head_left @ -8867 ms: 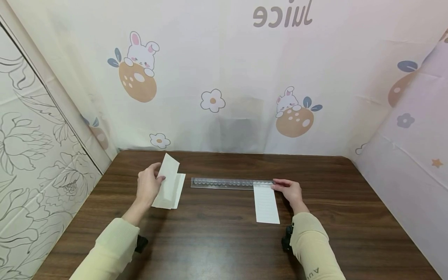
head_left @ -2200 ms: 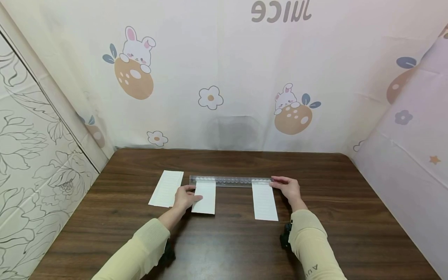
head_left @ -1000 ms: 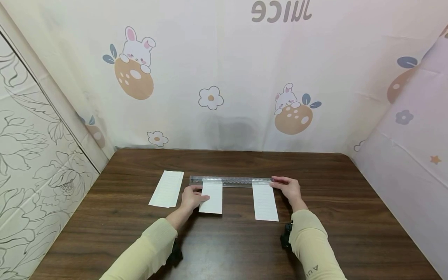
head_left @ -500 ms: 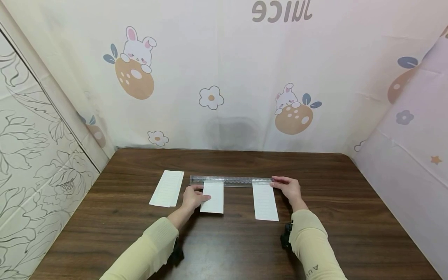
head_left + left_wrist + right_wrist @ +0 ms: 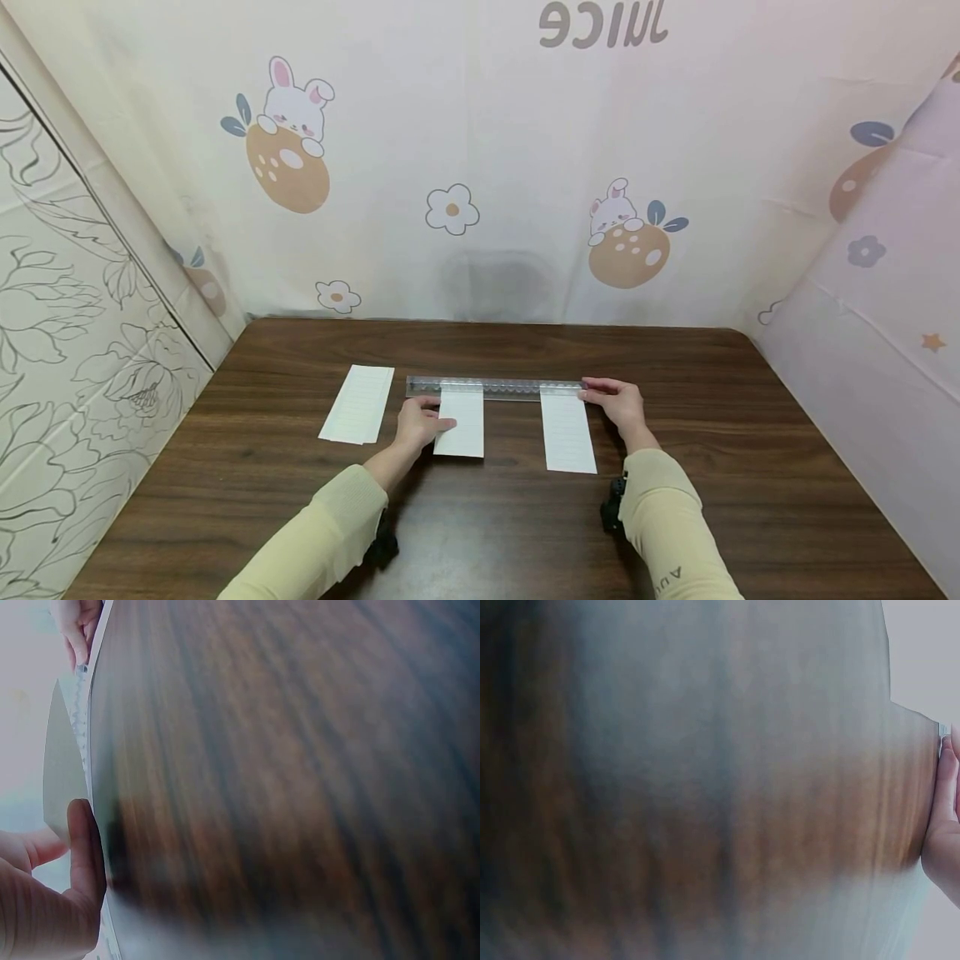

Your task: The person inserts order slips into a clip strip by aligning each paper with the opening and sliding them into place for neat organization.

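Note:
A clear plastic ruler (image 5: pixel 512 390) lies crosswise on the table. My left hand (image 5: pixel 420 423) pinches a white paper slip (image 5: pixel 467 429) between thumb and fingers by its left edge. The slip's far end overlaps the ruler left of its middle, and its near edge is raised, casting a shadow. In the left wrist view the slip (image 5: pixel 64 765) tilts up from the left hand (image 5: pixel 56 900). My right hand (image 5: pixel 618 404) grips the ruler's right end, thumb at the front edge. A lined paper slip (image 5: pixel 567 437) lies beside that thumb, its top at the ruler.
Left of the ruler a few lined paper slips (image 5: pixel 355 406) lie stacked, slightly fanned. The dark wooden table (image 5: pixel 480 521) ends at a patterned curtain (image 5: pixel 375 250) behind. Each wrist wears a black camera.
Earlier my left hand lifted a slip from the left stack. It has since brought it to the ruler and slid it rightward along it. My right hand stays at the ruler's end.

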Motion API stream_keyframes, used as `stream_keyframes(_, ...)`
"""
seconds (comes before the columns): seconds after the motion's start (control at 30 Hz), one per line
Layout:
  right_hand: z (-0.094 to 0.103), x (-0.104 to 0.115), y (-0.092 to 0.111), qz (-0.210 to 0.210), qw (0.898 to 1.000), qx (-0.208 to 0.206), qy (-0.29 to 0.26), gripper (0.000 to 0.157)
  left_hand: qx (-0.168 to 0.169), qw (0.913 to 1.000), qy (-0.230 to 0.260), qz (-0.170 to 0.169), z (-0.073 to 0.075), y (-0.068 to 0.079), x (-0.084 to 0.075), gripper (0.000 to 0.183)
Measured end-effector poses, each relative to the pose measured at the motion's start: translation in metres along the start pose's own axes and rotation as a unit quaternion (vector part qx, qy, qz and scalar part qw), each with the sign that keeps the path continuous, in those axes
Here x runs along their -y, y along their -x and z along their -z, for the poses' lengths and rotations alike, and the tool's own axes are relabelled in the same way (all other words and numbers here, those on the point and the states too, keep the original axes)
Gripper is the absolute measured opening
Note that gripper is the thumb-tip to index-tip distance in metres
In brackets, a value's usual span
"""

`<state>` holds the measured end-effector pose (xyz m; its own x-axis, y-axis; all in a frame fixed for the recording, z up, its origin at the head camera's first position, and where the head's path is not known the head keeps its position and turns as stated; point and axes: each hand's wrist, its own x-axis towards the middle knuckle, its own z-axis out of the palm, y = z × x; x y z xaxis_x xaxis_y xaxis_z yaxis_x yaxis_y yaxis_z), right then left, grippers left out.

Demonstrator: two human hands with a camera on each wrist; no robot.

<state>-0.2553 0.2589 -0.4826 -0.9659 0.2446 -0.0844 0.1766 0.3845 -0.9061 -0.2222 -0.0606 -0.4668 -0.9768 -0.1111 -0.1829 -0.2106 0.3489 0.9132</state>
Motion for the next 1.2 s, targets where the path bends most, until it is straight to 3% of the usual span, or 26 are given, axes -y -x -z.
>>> stream_keyframes(0.27,0.001,0.0,0.0,0.002,1.0,-0.006,0.001,0.036,0.004,1.0,-0.002,-0.003,0.0,0.003,-0.004,0.048)
stream_keyframes(0.5,0.001,0.0,0.001,0.0,1.0,-0.003,0.001,0.037,-0.002,0.9996,0.009,-0.026,-0.004,-0.006,0.007,0.05)
stream_keyframes(0.67,0.002,0.002,0.002,0.0,1.0,-0.001,0.001,0.036,-0.001,1.0,0.002,-0.004,-0.003,0.0,0.0,0.05)
stream_keyframes(1.2,0.001,0.002,0.003,0.001,1.0,-0.008,-0.001,0.036,0.01,0.9998,-0.011,-0.012,-0.007,0.003,-0.003,0.05)
